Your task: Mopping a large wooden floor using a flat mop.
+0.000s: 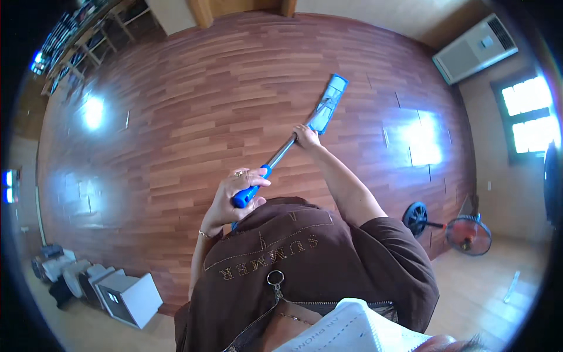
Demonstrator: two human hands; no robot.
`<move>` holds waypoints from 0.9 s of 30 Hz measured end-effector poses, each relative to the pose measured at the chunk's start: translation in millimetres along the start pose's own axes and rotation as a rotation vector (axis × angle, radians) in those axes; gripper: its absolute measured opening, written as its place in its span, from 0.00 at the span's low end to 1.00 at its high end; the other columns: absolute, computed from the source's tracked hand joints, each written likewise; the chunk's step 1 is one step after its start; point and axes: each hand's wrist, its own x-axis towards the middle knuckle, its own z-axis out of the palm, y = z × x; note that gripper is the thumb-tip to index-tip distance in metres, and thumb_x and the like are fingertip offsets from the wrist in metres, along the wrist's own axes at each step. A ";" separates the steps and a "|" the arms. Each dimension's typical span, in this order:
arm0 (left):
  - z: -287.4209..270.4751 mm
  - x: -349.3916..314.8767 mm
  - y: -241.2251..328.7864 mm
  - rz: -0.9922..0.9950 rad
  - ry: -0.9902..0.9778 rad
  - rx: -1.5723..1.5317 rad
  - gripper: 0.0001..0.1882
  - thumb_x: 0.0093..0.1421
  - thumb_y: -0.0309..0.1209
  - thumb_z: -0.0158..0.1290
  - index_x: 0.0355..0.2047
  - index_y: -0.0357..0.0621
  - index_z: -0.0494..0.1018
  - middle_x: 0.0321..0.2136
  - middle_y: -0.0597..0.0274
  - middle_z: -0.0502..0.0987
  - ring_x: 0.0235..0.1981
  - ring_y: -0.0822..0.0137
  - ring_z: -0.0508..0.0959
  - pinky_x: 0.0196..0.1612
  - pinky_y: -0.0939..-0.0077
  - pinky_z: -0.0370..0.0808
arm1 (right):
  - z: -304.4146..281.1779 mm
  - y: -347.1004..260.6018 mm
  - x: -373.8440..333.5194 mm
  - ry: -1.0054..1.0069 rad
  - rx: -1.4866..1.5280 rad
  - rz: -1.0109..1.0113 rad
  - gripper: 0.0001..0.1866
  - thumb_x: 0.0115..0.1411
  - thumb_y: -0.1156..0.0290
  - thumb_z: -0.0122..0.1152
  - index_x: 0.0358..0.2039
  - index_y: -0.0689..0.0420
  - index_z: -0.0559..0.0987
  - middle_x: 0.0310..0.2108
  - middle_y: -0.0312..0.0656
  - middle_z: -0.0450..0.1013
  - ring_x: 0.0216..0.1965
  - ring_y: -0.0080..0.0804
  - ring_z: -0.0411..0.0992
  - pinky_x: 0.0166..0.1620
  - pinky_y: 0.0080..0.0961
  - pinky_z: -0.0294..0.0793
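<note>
A flat mop (332,94) with a blue rectangular head lies against the brown wood-look floor (205,105) ahead of me. Its metal pole (280,155) slants back toward my body and ends in a blue grip (248,195). My left hand (230,195) curls its fingers and thumb around that grip, close to my waist; a ring and a bracelet show on it. Farther down the pole, near the mop head, my right hand (306,136) is closed around the metal. Its fingertips are partly hidden.
A fan (468,234) with a round black base stands at the right. Beyond it are a window (528,114) and a white air conditioner (476,50). White box-like items (129,298) sit at the lower left. Loaded wooden shelves (88,47) line the far left.
</note>
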 end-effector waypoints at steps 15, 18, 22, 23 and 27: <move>20.5 38.1 30.7 0.011 -0.418 -0.419 0.07 0.49 0.20 0.60 0.30 0.40 0.75 0.37 0.56 0.78 0.51 0.53 0.73 0.58 0.55 0.66 | -40.5 34.8 -174.8 0.076 -0.052 0.360 0.05 0.44 0.68 0.56 0.21 0.50 0.80 0.24 0.46 0.75 0.30 0.49 0.75 0.34 0.42 0.75; -8.9 29.7 51.9 0.042 -0.440 -0.288 0.06 0.48 0.23 0.61 0.27 0.41 0.74 0.36 0.57 0.79 0.51 0.54 0.74 0.55 0.58 0.67 | -44.2 4.6 -174.0 0.022 -0.026 0.307 0.04 0.42 0.67 0.58 0.21 0.49 0.80 0.23 0.45 0.75 0.28 0.49 0.75 0.32 0.42 0.75; -49.2 14.0 82.5 0.191 -0.366 -0.177 0.05 0.48 0.25 0.60 0.25 0.43 0.75 0.30 0.62 0.80 0.45 0.58 0.79 0.50 0.61 0.68 | -52.7 -53.6 -161.7 0.034 0.049 0.181 0.06 0.43 0.62 0.62 0.25 0.45 0.80 0.22 0.42 0.76 0.27 0.46 0.76 0.31 0.41 0.75; -58.6 9.4 91.9 0.226 -0.334 -0.149 0.05 0.48 0.24 0.60 0.25 0.43 0.75 0.29 0.63 0.80 0.42 0.59 0.80 0.49 0.62 0.69 | -64.0 -75.0 -157.7 0.023 0.089 0.140 0.06 0.43 0.65 0.62 0.26 0.45 0.81 0.22 0.43 0.75 0.27 0.47 0.75 0.30 0.41 0.75; -90.5 -3.6 135.8 0.343 -0.200 -0.061 0.08 0.45 0.24 0.60 0.27 0.45 0.76 0.25 0.63 0.79 0.33 0.61 0.81 0.46 0.64 0.70 | -75.6 -137.5 -138.1 0.048 0.260 -0.082 0.08 0.43 0.68 0.64 0.28 0.49 0.80 0.17 0.43 0.73 0.22 0.40 0.76 0.26 0.35 0.73</move>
